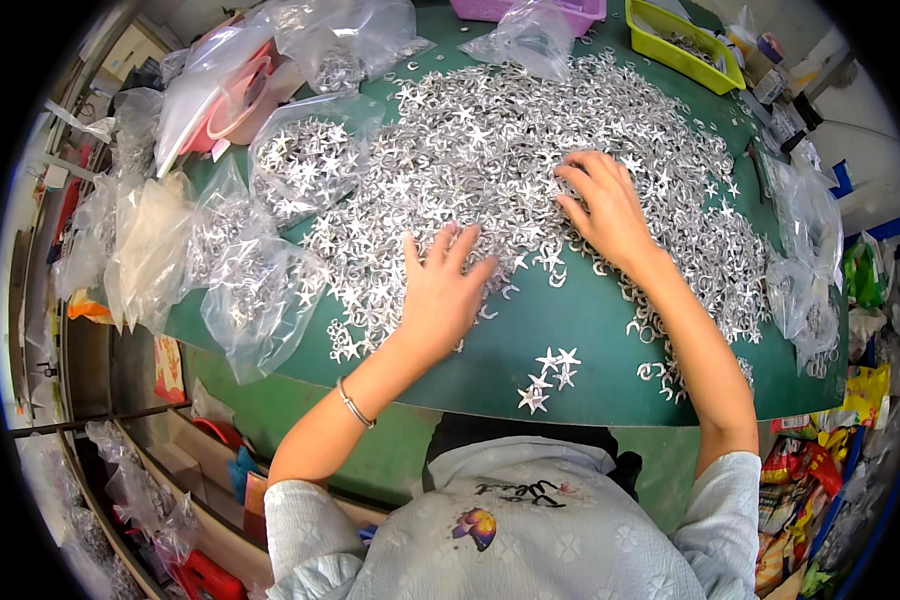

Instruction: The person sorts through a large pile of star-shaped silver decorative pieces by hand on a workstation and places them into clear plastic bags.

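A wide heap of small silver metal pieces (500,150), many star-shaped and others curved like open rings, covers much of the green table (450,385). My left hand (442,290) lies over the heap's near edge with its fingers spread and nothing seen in them. Farther right, my right hand (608,205) rests on the heap, fingers bent and thumb held apart; its fingertips touch the pieces, and no held piece shows. Several silver stars (548,380) form a small separate group near the table's front edge, between my forearms.
Clear plastic bags of metal pieces (305,160) stand along the left side, beside a pink basin (245,105). At the back are a purple tray (570,12) and a yellow-green tray (685,45). More clear bags (805,250) lie at the right edge.
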Demonstrator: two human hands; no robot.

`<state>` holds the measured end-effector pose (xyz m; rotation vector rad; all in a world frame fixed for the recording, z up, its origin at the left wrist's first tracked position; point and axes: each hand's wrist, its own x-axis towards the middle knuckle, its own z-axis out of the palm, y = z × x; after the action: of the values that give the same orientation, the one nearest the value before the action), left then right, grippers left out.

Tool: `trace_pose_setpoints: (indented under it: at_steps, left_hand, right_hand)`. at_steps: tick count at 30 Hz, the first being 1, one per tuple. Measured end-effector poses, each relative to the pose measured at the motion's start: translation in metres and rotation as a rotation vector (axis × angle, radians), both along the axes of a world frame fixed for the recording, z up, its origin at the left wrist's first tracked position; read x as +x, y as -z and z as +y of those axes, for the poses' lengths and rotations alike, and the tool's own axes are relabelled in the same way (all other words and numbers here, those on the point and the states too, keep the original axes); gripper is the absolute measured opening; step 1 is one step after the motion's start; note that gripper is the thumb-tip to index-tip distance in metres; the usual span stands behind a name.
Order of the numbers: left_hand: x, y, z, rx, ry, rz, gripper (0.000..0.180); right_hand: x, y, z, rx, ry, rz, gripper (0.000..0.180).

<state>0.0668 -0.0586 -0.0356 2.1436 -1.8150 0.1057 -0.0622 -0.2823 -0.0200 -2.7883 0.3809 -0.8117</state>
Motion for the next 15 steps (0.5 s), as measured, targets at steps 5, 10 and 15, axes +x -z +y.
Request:
trace_pose_setpoints:
  at_steps: [5, 10, 15]
  left_hand:
    - [0.017, -0.004, -0.002, -0.087, -0.150, -0.035, 0.023]
    - [0.016, -0.018, -0.029, -0.221, -0.144, 0.045, 0.026]
    - [0.025, 0.000, -0.081, -0.229, -0.062, 0.017, 0.025]
  right_hand:
    - [-0.007, 0.005, 0.006, -0.115, 0.082, 0.073, 0.028]
    - [-0.019, 0.006, 0.022, -0.145, 0.114, 0.036, 0.012]
    - [-0.018, -0.004, 0.013, -0.019, 0.120, -0.043, 0.009]
